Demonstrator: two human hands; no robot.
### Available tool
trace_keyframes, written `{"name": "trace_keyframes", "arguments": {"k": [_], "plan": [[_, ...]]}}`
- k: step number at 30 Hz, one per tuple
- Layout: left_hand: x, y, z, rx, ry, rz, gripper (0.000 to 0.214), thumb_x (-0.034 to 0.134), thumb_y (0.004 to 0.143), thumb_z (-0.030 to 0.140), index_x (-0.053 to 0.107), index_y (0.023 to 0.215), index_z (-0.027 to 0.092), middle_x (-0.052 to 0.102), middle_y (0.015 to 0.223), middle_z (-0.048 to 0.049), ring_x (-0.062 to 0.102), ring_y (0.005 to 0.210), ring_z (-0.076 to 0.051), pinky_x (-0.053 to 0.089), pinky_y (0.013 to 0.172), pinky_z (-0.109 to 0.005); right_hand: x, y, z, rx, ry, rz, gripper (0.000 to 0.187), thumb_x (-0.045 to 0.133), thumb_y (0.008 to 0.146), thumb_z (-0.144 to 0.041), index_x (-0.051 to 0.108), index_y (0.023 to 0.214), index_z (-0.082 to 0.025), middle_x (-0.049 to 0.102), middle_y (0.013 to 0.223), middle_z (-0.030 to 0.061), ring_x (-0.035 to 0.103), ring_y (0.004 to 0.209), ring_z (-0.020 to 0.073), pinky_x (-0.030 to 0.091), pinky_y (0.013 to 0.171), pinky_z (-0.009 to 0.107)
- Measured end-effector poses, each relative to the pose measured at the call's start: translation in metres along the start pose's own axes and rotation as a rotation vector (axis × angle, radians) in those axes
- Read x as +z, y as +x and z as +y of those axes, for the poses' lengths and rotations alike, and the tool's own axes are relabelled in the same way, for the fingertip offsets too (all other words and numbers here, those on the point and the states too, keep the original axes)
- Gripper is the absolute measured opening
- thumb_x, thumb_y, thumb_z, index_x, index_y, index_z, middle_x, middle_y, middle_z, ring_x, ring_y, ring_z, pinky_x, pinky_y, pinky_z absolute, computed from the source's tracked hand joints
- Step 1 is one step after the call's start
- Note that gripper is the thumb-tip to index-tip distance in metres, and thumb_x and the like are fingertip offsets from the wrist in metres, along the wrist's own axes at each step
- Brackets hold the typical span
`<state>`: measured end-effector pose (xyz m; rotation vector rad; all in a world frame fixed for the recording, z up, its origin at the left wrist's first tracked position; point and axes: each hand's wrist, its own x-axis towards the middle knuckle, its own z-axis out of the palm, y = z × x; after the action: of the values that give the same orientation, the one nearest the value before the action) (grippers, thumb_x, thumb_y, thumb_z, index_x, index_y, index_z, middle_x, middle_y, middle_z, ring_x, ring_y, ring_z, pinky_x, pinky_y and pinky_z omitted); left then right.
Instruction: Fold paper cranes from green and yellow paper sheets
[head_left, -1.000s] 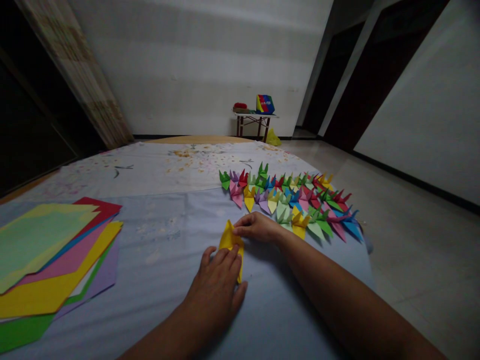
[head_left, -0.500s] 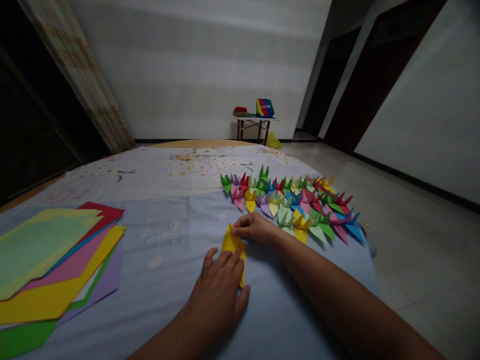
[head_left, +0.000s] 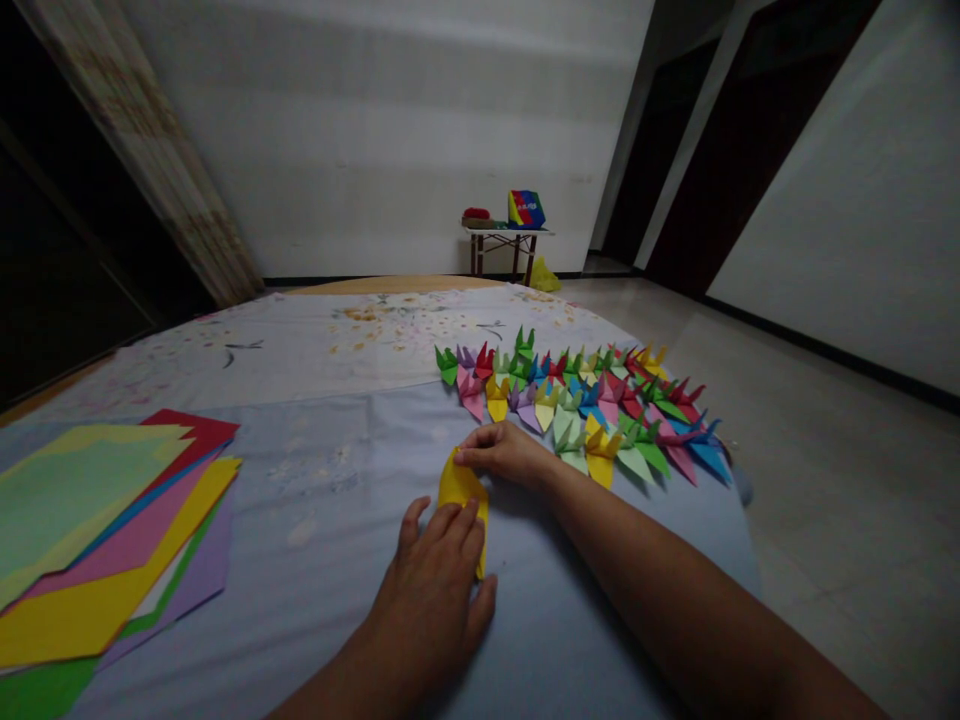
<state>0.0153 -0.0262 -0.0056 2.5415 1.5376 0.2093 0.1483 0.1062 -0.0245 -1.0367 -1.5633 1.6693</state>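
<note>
A folded yellow paper [head_left: 459,487] lies on the pale blue cloth [head_left: 330,520] in front of me. My left hand [head_left: 435,580] rests flat on its near part, fingers stretched out and together. My right hand [head_left: 504,452] pinches the paper's far tip with closed fingers. Just beyond the right hand lies a group of several folded paper cranes [head_left: 592,400] in green, pink, yellow, red, blue and purple.
A fanned stack of coloured paper sheets [head_left: 97,530] lies at the left. The cloth's right edge drops to a tiled floor [head_left: 840,500]. A small table [head_left: 506,245] with a colourful box stands at the far wall. A curtain [head_left: 150,150] hangs at the left.
My right hand's pinch has shifted slightly left along the yellow paper's tip. The left hand stays pressed on the paper. The view has drifted a little.
</note>
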Motion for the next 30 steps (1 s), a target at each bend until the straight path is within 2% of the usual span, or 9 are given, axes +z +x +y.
{"name": "trace_keyframes", "arguments": {"k": [6, 9, 12, 16, 21, 24, 27, 30], "plan": [[-0.001, 0.001, 0.001, 0.021, 0.02, 0.039, 0.039, 0.044, 0.084, 0.035, 0.058, 0.116, 0.019, 0.057, 0.125, -0.0095, 0.048, 0.117, -0.027, 0.02, 0.104, -0.056, 0.003, -0.003, -0.002, -0.035, -0.034, 0.034, 0.031, 0.072, 0.061, -0.04, 0.065, 0.067, -0.011, 0.052, 0.05, -0.0047, 0.041, 0.045, 0.0051, 0.031, 0.046, 0.019], [-0.001, 0.001, 0.001, 0.017, 0.019, 0.037, 0.039, 0.043, 0.084, 0.036, 0.057, 0.116, 0.018, 0.057, 0.126, -0.0098, 0.047, 0.117, -0.027, 0.019, 0.105, -0.055, 0.005, -0.001, 0.0, -0.056, -0.038, 0.055, 0.031, 0.072, 0.061, -0.041, 0.064, 0.067, -0.011, 0.053, 0.052, -0.0041, 0.04, 0.045, 0.0047, 0.03, 0.046, 0.019], [0.0, 0.0, 0.001, 0.008, 0.02, 0.036, 0.039, 0.044, 0.085, 0.036, 0.057, 0.116, 0.019, 0.057, 0.126, -0.0095, 0.046, 0.118, -0.027, 0.017, 0.105, -0.054, 0.002, 0.0, 0.002, -0.064, -0.079, 0.075, 0.035, 0.066, 0.068, -0.046, 0.064, 0.075, -0.012, 0.055, 0.058, -0.0029, 0.041, 0.046, 0.0046, 0.031, 0.046, 0.018], [0.003, 0.0, -0.001, 0.039, 0.025, 0.092, 0.037, 0.043, 0.086, 0.035, 0.058, 0.115, 0.019, 0.058, 0.123, -0.0098, 0.048, 0.116, -0.027, 0.018, 0.104, -0.055, -0.009, -0.007, 0.004, -0.079, -0.326, 0.088, 0.038, 0.056, 0.076, -0.048, 0.065, 0.08, -0.011, 0.059, 0.065, 0.0002, 0.045, 0.05, 0.0065, 0.032, 0.047, 0.018], [0.002, 0.003, -0.001, 0.027, -0.029, 0.106, 0.035, 0.045, 0.084, 0.031, 0.058, 0.114, 0.018, 0.061, 0.119, -0.0091, 0.049, 0.114, -0.027, 0.018, 0.104, -0.055, -0.015, -0.017, 0.005, -0.034, -0.671, -0.087, 0.023, 0.065, 0.07, -0.036, 0.067, 0.074, -0.013, 0.058, 0.06, -0.0029, 0.047, 0.054, 0.0079, 0.031, 0.049, 0.019], [0.0, 0.004, -0.004, 0.033, -0.068, 0.123, 0.029, 0.045, 0.084, 0.027, 0.061, 0.108, 0.02, 0.063, 0.114, -0.0067, 0.049, 0.114, -0.026, 0.017, 0.103, -0.056, -0.012, -0.017, 0.005, -0.056, -0.757, -0.088, 0.012, 0.065, 0.068, -0.026, 0.065, 0.068, -0.014, 0.054, 0.056, -0.0051, 0.045, 0.052, 0.0069, 0.028, 0.048, 0.018], [-0.003, 0.003, -0.013, 0.078, -0.129, 0.265, 0.028, 0.04, 0.087, 0.023, 0.059, 0.107, 0.023, 0.063, 0.113, -0.0046, 0.049, 0.114, -0.024, 0.018, 0.103, -0.054, -0.008, -0.016, 0.008, -0.103, -0.669, -0.044, 0.009, 0.063, 0.07, -0.023, 0.061, 0.069, -0.014, 0.054, 0.059, -0.005, 0.045, 0.054, 0.0064, 0.031, 0.049, 0.017], [-0.003, 0.003, -0.026, 0.003, -0.226, 0.535, 0.033, 0.04, 0.087, 0.023, 0.049, 0.118, 0.02, 0.055, 0.122, -0.0093, 0.045, 0.117, -0.023, 0.025, 0.102, -0.048, -0.005, -0.016, 0.011, -0.117, -0.392, -0.037, 0.013, 0.06, 0.073, -0.026, 0.055, 0.073, -0.015, 0.054, 0.061, -0.0046, 0.045, 0.052, 0.0063, 0.034, 0.049, 0.017]]}}
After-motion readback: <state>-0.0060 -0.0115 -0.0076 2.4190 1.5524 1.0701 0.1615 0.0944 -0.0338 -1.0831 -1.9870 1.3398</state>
